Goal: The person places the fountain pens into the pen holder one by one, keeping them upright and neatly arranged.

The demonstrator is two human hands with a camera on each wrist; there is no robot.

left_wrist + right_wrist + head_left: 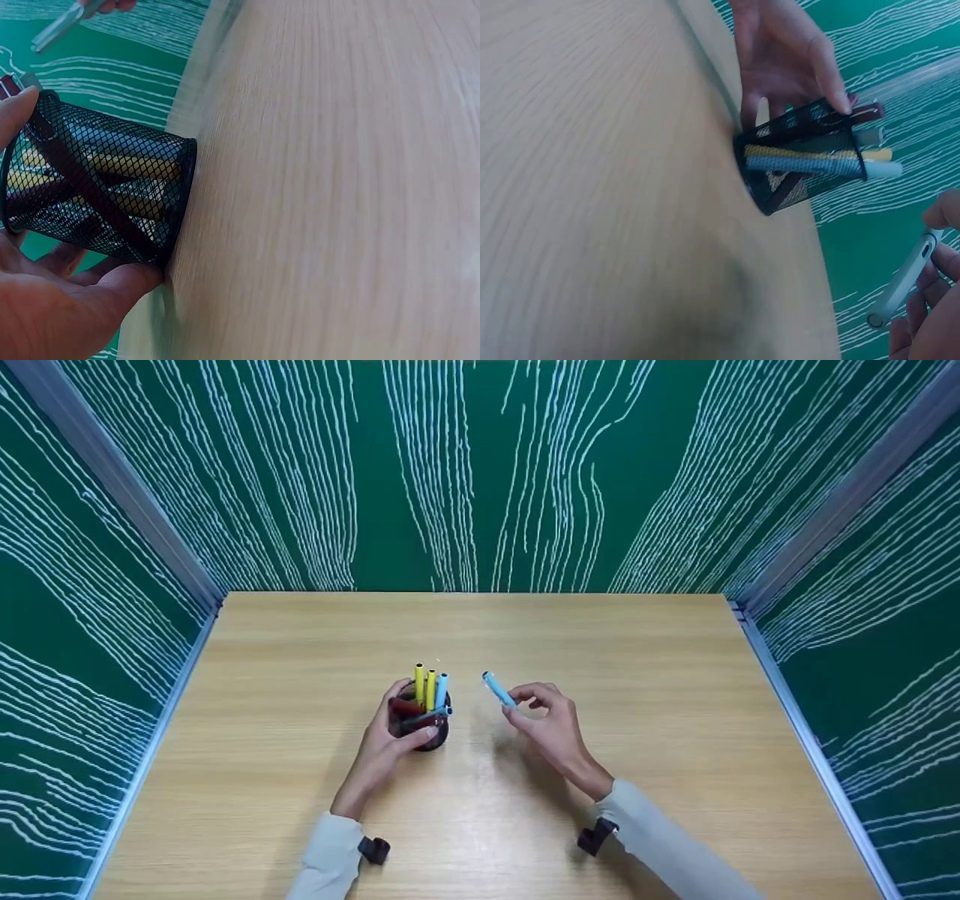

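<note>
My left hand (pixel 381 745) is wrapped around a black mesh pen cup (pixel 112 180), its thumb over the near rim. The cup stands upright on the wooden table. Yellow pens (pixel 419 682), a light blue pen (pixel 442 690) and dark red pens (pixel 868 113) poke out of it; some are partly hidden inside the mesh. To the right of the cup and apart from it, my right hand (pixel 553 727) pinches another light blue pen (pixel 498 688) between thumb and fingers. That pen (pixel 907 281) is tilted, its free end pointing up and left in the head view.
The wooden table (pixel 637 652) is bounded by green panels (pixel 487 472) with white wavy lines at the back and both sides. Metal frame posts (pixel 135 487) stand at the corners. Each wrist wears a small black camera (pixel 374 850) over a light sleeve (pixel 675 840).
</note>
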